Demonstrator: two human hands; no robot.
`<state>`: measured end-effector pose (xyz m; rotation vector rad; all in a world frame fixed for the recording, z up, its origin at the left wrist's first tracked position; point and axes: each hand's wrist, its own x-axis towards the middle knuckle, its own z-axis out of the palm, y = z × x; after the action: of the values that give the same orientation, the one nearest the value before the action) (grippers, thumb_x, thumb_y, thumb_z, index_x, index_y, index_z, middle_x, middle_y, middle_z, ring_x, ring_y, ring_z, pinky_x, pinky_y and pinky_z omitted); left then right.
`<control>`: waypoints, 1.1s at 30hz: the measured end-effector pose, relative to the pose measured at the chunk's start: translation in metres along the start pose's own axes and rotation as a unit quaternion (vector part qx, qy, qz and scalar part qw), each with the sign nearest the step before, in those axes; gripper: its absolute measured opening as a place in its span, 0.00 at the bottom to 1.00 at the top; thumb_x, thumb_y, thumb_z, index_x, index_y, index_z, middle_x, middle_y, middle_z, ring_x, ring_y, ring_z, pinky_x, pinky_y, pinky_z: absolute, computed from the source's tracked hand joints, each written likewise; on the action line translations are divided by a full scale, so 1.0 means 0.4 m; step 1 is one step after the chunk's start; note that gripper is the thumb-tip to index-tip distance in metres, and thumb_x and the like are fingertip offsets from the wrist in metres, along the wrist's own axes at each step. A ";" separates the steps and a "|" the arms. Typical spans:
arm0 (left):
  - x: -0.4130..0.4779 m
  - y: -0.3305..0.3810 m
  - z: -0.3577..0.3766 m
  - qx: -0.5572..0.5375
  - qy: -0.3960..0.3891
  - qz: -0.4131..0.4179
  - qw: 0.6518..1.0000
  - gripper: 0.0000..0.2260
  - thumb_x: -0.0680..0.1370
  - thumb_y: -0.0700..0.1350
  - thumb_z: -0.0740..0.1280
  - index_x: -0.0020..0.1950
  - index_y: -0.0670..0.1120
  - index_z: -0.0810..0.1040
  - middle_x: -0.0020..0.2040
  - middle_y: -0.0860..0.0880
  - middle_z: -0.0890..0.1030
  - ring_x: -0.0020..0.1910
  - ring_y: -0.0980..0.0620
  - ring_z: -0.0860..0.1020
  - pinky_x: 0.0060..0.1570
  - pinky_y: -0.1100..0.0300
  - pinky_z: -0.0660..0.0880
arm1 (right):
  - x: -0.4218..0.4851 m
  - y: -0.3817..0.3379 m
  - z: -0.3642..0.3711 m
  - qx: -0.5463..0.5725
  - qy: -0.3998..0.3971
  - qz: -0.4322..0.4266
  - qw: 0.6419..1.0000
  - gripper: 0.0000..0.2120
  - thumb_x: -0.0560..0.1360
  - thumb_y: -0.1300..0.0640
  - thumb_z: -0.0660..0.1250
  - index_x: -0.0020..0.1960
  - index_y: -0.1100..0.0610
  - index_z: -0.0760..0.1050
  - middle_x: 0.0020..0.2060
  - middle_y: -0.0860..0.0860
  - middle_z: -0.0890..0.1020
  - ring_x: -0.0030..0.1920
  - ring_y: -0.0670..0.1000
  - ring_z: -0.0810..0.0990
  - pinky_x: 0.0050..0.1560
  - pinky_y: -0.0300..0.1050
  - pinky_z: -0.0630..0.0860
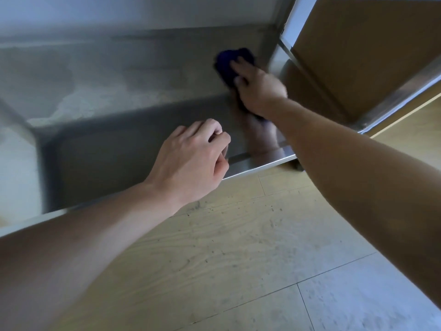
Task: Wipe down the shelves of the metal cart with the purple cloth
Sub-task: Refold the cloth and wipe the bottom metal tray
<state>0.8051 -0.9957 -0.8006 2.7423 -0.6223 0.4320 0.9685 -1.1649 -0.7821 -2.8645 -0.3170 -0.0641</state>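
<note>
Pressing purple cloth (226, 66) on shelf (133, 144) | right hand (260, 90) fingers (241, 65) flat (blurred) | left hand (191, 161) loosely curled, empty

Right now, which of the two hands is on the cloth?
The right hand, reaching deep onto the metal shelf, with its fingers pressing the purple cloth. The left hand is near the shelf's front edge, fingers loosely curled, holding nothing.
</note>
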 end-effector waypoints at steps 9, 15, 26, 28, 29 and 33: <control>-0.001 -0.006 0.003 -0.006 0.005 -0.002 1.000 0.07 0.75 0.45 0.59 0.46 0.50 0.77 0.51 0.53 0.76 0.46 0.51 0.75 0.47 0.52 0.73 | 0.000 0.272 -0.069 -0.039 0.033 0.120 0.991 0.22 0.82 0.51 0.51 0.76 0.49 0.60 0.76 0.50 0.61 0.74 0.56 0.62 0.70 0.49 0.63; 0.001 0.000 0.006 -0.004 0.013 -0.001 1.000 0.08 0.75 0.45 0.59 0.45 0.50 0.78 0.50 0.53 0.77 0.43 0.51 0.77 0.45 0.52 0.74 | 0.049 0.205 -0.037 -0.095 0.017 0.149 0.984 0.29 0.75 0.53 0.43 0.73 0.59 0.62 0.74 0.57 0.62 0.74 0.58 0.59 0.72 0.54 0.58; -0.008 -0.003 -0.007 -0.025 0.038 -0.018 0.999 0.08 0.74 0.43 0.62 0.43 0.48 0.81 0.50 0.55 0.81 0.40 0.51 0.79 0.40 0.51 0.76 | -0.008 -0.054 0.039 0.020 -0.002 -0.143 0.990 0.21 0.81 0.51 0.55 0.74 0.44 0.64 0.74 0.42 0.64 0.75 0.49 0.61 0.72 0.46 0.62; -0.009 -0.003 -0.006 -0.021 0.045 -0.021 0.999 0.08 0.74 0.44 0.62 0.44 0.48 0.81 0.50 0.55 0.82 0.40 0.51 0.80 0.40 0.51 0.77 | -0.008 0.035 0.009 0.009 0.029 -0.056 0.998 0.21 0.80 0.50 0.56 0.73 0.43 0.65 0.73 0.41 0.66 0.72 0.51 0.67 0.69 0.46 0.67; -0.011 -0.003 -0.007 -0.019 0.047 -0.026 0.998 0.09 0.74 0.44 0.61 0.44 0.48 0.81 0.50 0.54 0.82 0.41 0.51 0.80 0.40 0.51 0.76 | -0.008 0.077 -0.006 0.009 0.040 0.006 0.999 0.21 0.80 0.50 0.55 0.73 0.42 0.65 0.73 0.42 0.66 0.70 0.53 0.69 0.66 0.46 0.68; -0.008 0.001 -0.004 -0.019 0.051 -0.033 0.998 0.10 0.74 0.44 0.59 0.42 0.47 0.80 0.47 0.53 0.81 0.38 0.50 0.79 0.39 0.52 0.75 | -0.005 0.087 -0.026 0.025 0.038 0.172 0.984 0.22 0.80 0.51 0.53 0.74 0.45 0.64 0.74 0.47 0.66 0.69 0.58 0.69 0.64 0.50 0.69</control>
<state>0.8017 -0.9942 -0.8001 2.6770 -0.5077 0.5356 0.9739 -1.2010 -0.7808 -2.8120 0.1902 -0.0985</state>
